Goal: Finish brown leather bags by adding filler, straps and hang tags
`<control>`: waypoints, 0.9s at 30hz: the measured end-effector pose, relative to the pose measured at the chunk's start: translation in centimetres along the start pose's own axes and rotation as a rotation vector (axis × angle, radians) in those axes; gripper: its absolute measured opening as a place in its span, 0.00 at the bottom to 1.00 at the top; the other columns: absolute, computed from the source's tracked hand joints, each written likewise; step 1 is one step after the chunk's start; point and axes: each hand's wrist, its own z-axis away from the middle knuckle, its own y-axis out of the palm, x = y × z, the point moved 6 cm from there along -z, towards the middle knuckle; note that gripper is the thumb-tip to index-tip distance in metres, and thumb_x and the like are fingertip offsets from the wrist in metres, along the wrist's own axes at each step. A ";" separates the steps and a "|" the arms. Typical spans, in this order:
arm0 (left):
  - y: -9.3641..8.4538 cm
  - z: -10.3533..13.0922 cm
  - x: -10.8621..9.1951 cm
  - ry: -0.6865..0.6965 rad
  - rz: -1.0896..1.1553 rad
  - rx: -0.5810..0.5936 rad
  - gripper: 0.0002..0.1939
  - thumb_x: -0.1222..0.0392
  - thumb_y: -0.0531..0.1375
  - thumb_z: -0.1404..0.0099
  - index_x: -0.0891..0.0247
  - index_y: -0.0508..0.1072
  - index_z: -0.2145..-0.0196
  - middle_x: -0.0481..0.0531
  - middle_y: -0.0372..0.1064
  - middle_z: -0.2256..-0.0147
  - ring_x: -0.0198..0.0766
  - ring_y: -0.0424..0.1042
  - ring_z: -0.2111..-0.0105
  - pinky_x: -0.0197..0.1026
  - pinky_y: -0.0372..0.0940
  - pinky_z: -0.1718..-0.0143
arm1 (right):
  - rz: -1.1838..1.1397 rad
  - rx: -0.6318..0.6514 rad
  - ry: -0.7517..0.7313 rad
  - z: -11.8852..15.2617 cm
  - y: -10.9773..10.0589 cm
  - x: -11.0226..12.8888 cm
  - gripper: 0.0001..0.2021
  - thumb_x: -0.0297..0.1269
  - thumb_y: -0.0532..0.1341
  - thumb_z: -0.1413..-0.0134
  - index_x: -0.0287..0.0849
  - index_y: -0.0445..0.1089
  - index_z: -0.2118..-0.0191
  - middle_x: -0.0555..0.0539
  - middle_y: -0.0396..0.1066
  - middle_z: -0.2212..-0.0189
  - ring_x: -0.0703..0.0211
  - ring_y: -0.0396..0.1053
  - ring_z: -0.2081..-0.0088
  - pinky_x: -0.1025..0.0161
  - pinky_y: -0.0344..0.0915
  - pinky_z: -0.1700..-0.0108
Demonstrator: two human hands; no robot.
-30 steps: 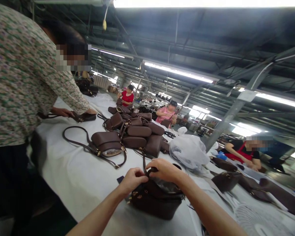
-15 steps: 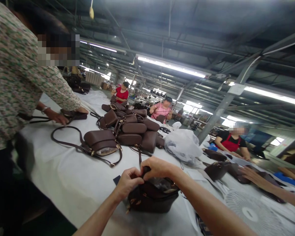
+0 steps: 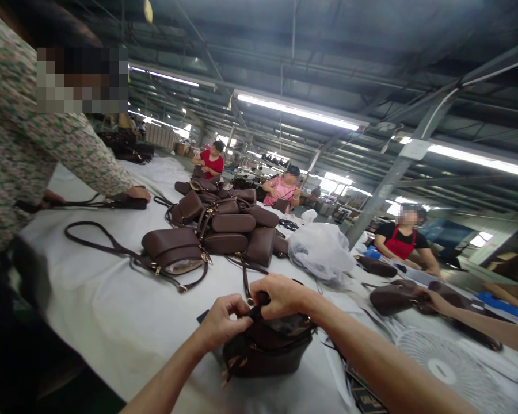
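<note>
The dark brown handbag [image 3: 270, 353] stands on the white-covered table [image 3: 125, 333], directly in front of the wearer, its mouth partly open. The left hand [image 3: 227, 322] pinches the near-left part of its upper edge between thumb and fingers; the right hand [image 3: 280, 296] reaches over the top and holds the same edge in a narrow, curled grip. Both hands keep to this edge as in the earlier frames, though their thumbs sit slightly farther apart than half a second ago. The whole view has swung, so the pile of brown handbags [image 3: 233, 224] and the strapped handbag [image 3: 172, 247] beside it appear farther left.

At the left, the co-worker in a floral shirt [image 3: 8, 144] has drawn one hand back along a strap, while the other stays on a small brown bag [image 3: 132, 198]. At the right, another person's hand [image 3: 434, 302], out of view a second ago and spread over the bags half a second ago, now touches the end of a brown bag [image 3: 392, 296].

The wearer's fingers hide the pinched edge, so whether it is rim, zip or strap base cannot be told. The handbag's interior is dim, with only some pale, crumpled filling showing. The right forearm partly covers the white fan [image 3: 449, 368], and a dark printed box [image 3: 366, 399] is cut off by the bottom border, its lettering only partly readable.
</note>
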 end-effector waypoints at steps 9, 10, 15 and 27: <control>-0.5 0.5 -0.7 -0.065 -0.073 0.034 0.06 0.64 0.60 0.51 0.64 0.64 0.78 0.47 0.65 0.76 0.33 0.62 0.74 0.35 0.58 0.71 | -0.050 -0.067 0.080 1.9 -1.7 -4.5 0.08 0.30 0.62 0.64 0.43 0.72 0.71 0.55 0.67 0.78 0.66 0.60 0.76 0.70 0.51 0.75; -0.6 0.6 -0.7 -0.069 -0.082 0.038 0.06 0.63 0.60 0.51 0.64 0.64 0.78 0.47 0.65 0.76 0.33 0.62 0.74 0.36 0.58 0.71 | -0.064 -0.078 0.094 2.3 -2.0 -5.0 0.08 0.29 0.61 0.65 0.43 0.71 0.71 0.56 0.67 0.78 0.67 0.60 0.76 0.70 0.51 0.75; -1.2 0.4 -2.3 -0.086 -0.192 0.057 0.03 0.64 0.59 0.49 0.64 0.69 0.73 0.47 0.67 0.73 0.35 0.65 0.70 0.36 0.59 0.67 | -0.222 -0.167 0.110 3.4 -3.7 -5.7 0.08 0.26 0.60 0.66 0.41 0.70 0.73 0.57 0.63 0.80 0.68 0.59 0.76 0.71 0.53 0.75; 2.0 -5.1 -9.3 0.184 -0.432 -0.165 0.06 0.66 0.61 0.50 0.62 0.64 0.78 0.44 0.61 0.75 0.33 0.59 0.74 0.36 0.51 0.72 | -0.257 -0.314 0.038 4.1 -7.1 -3.0 0.08 0.31 0.60 0.56 0.42 0.71 0.66 0.55 0.69 0.77 0.66 0.63 0.75 0.71 0.58 0.72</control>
